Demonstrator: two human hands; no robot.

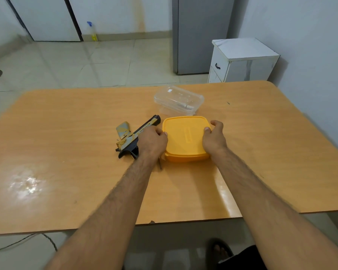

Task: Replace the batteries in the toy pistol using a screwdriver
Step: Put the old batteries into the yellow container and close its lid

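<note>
A yellow lidded box [184, 137] sits mid-table. My left hand [152, 140] grips its left edge and my right hand [215, 138] grips its right edge, fingers curled over the lid rim. The black and gold toy pistol [132, 136] lies flat just left of the box, partly under my left hand. A thin screwdriver tip [160, 165] pokes out from beneath my left wrist. Behind the yellow box stands a clear plastic container [179, 100] with a small pale cylindrical item inside.
The orange wooden table [66, 152] spreads wide on both sides. Beyond its far edge stand a white cabinet [242, 61] and a grey fridge [201, 34]. A spray bottle [93, 32] is on the floor by the far wall.
</note>
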